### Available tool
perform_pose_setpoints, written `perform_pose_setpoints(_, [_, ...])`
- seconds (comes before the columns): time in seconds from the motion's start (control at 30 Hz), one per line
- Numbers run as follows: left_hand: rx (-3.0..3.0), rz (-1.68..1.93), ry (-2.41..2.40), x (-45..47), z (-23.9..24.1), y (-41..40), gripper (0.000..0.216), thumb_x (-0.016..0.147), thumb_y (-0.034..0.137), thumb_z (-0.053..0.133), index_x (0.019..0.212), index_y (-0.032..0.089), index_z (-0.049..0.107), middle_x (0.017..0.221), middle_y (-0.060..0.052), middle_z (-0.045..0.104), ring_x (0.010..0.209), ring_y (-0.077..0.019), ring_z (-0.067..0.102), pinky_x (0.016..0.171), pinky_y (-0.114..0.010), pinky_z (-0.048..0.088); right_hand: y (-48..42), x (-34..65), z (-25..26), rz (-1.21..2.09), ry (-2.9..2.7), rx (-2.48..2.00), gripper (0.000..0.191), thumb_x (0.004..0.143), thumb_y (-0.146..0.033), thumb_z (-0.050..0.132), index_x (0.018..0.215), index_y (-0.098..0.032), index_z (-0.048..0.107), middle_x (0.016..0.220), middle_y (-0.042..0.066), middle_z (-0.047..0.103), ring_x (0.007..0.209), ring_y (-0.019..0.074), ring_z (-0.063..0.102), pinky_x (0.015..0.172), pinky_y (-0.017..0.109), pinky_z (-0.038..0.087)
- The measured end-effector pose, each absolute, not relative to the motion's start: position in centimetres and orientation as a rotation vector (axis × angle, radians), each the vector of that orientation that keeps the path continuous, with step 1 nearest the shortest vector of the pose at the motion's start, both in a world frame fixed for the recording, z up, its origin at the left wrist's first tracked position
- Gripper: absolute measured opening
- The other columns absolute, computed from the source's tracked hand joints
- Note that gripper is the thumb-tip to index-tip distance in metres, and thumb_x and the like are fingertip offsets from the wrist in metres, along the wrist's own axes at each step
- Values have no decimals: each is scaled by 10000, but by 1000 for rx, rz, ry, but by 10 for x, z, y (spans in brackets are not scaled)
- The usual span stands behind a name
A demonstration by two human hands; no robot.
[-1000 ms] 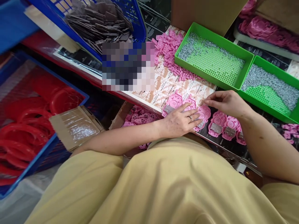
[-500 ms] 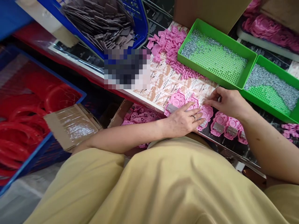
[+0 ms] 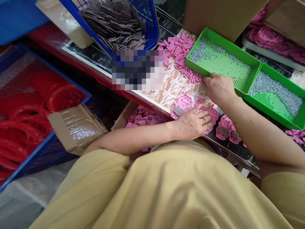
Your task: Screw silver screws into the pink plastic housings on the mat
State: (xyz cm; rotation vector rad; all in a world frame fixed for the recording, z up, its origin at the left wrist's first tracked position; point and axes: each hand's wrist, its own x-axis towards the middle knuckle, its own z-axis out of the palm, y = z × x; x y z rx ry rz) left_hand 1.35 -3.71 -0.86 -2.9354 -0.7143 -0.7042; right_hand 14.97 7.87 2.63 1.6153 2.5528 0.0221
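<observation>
My left hand (image 3: 192, 124) lies palm down with fingers spread over the row of pink plastic casings at the table's front edge. One pink casing (image 3: 182, 105) with a grey plate shows just left of it, and others lie partly under the fingers. Further right, another pink casing (image 3: 223, 128) with a grey plate rests in the same row. My right hand (image 3: 219, 88) has curled fingers at the near end of a heap of small pink pieces (image 3: 190, 74), beside the green tray's corner. Its fingertips are hidden, so what they pinch cannot be made out.
Two green trays (image 3: 218, 73) (image 3: 294, 119) hold small metal screws. Loose pink parts (image 3: 179, 44) are heaped near a blue basket (image 3: 154, 30) of flat grey pieces. A cardboard box (image 3: 119, 122) of pink parts sits below the table edge. Red rings fill a blue crate (image 3: 82, 92) at left.
My right hand has moved away from the casings, up and left to the small pink pieces, and its fingers have turned downward. My left hand stays on the casings. The view has shifted slightly.
</observation>
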Motion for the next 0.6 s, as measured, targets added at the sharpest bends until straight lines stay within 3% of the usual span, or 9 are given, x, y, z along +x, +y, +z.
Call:
perform_pose_setpoints(0.17, [-3005, -643, -599, 42, -2, -38, 330, 992, 329, 556, 1227, 136, 685, 1304, -126, 680, 1217, -258, 618, 1074, -473, 445, 80, 148, 38, -93, 2585, 1686, 240, 873, -200, 477, 799, -124, 692, 848, 171, 692, 809, 285, 663, 726, 421, 495])
perform_pose_setpoints(0.27, [-3010, -610, -575, 61, -3, -40, 336, 1011, 244, 503, 1291, 135, 654, 1380, -127, 638, 1282, -243, 590, 1038, -426, 465, 70, 161, 61, -270, 2564, 1810, 205, 853, -192, 532, 880, -139, 728, 852, 149, 710, 838, 270, 675, 815, 445, 514])
perform_pose_setpoints(0.47, [-3019, -502, -591, 68, -6, -40, 313, 1009, 207, 507, 1270, 161, 673, 1286, -101, 701, 1229, -228, 637, 1066, -426, 451, 39, 232, 76, -1419, 2298, 2191, 193, 701, -349, 775, 814, -196, 741, 713, 61, 705, 647, 166, 642, 678, 340, 531])
perform_pose_setpoints(0.6, [-3013, -555, -587, 59, -7, -41, 306, 1011, 202, 497, 1251, 153, 681, 1253, -108, 715, 1214, -235, 647, 1062, -457, 462, 24, 264, 65, -1711, 2029, 2238, 326, 610, -444, 834, 828, -214, 756, 728, 42, 714, 621, 145, 619, 610, 316, 508])
